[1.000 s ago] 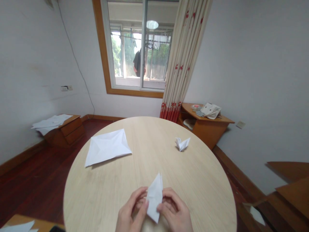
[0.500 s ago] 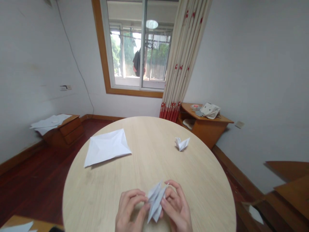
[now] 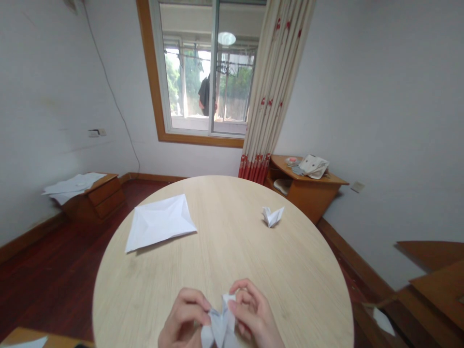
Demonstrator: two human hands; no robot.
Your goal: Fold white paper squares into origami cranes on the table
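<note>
Near the front edge of the round table, a folded piece of white paper (image 3: 219,325) is between my two hands, its lower part cut off by the picture's edge. My left hand (image 3: 185,316) pinches its left side between thumb and fingers. On the other side, my right hand (image 3: 252,311) grips the upper right part, thumb in front and forefinger at the top. A small folded paper bird (image 3: 272,217) stands on the table farther off to the right. To the left lies a creased white paper sheet (image 3: 161,222), its edges slightly raised.
The round wooden table (image 3: 217,256) takes up the middle of the view. Behind it on the right is a wooden corner cabinet (image 3: 308,186) with a cloth bag (image 3: 313,166). A low drawer unit (image 3: 105,195) with papers stands at the left wall, under a hanging cable.
Both hands have moved down and left with the folded paper. The paper, earlier a narrow slanted shape, is now turned and spread wider between the fingers.
</note>
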